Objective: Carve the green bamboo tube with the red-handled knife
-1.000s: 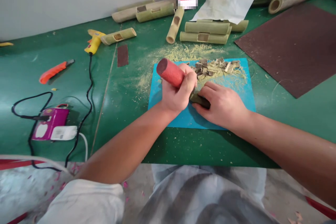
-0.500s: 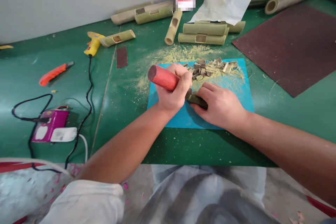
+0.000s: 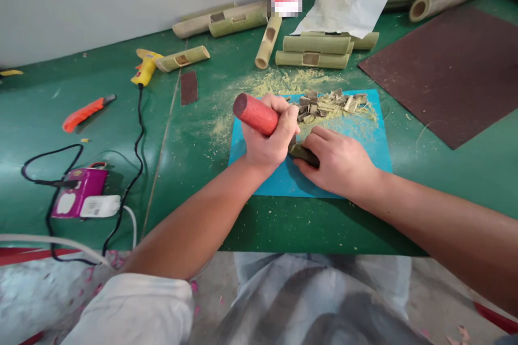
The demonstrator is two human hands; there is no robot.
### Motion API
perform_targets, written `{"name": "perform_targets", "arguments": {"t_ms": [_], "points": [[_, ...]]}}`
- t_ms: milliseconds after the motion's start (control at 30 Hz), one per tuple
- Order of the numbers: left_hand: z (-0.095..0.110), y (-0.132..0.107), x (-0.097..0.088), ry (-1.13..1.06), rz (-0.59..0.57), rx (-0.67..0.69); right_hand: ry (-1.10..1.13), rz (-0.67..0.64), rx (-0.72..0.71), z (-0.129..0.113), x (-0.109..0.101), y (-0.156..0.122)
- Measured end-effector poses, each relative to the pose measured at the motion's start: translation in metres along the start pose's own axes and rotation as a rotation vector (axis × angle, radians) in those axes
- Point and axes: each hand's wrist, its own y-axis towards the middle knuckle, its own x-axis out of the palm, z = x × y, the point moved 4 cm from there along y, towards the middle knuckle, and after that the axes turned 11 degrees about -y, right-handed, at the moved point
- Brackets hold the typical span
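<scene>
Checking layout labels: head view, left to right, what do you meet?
Orange-handled tool, yellow glue gun, small brown strip, left hand around a red handle, right hand holding a dark green piece, large brown sheet.

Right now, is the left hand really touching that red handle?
Touching. The head view shows the left hand wrapped around the red handle, its thick end sticking out past the grip.

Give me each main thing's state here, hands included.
Left hand: closed around red handle
Red handle: tilted
Right hand: gripping dark green piece
Dark green piece: partly covered
Blue mat: flat, strewn with shavings
Yellow glue gun: lying, corded
Orange tool: lying down
Purple power block: plug inserted
White paper: draped over bamboo
</scene>
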Motion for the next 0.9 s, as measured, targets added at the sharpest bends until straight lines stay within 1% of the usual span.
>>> {"name": "perform_targets", "arguments": {"t_ms": [133, 233, 433, 567, 667, 800, 900], "points": [[-0.0023, 0.0024, 0.0013, 0.031, -0.105, -0.047, -0.020, 0.013, 0.012, -0.0011, 0.0007, 0.0001], [-0.0041, 0.0019, 0.0009, 0.063, -0.134, -0.045, -0.028, 0.005, 0.018, -0.0020, 0.0013, -0.0003], [-0.0029, -0.0007, -0.0002, 0.106, -0.099, 0.004, -0.071, -0.001, 0.031, -0.0063, -0.0003, -0.0017], [-0.0035, -0.0021, -0.0005, 0.126, 0.016, 0.046, -0.063, -0.013, 0.045, -0.0066, -0.0004, -0.0004], [-0.0052, -0.0026, 0.0012, 0.147, 0.054, 0.062, -0.036, -0.018, 0.043, -0.0045, 0.0010, 0.0013], [-0.0046, 0.0004, 0.0041, 0.123, 0.036, 0.014, -0.003, -0.012, 0.005, -0.0039, 0.0031, 0.0018], [-0.0033, 0.0042, 0.0036, 0.070, 0.027, -0.095, 0.008, -0.029, -0.005, -0.0048, 0.0035, 0.0013]]}}
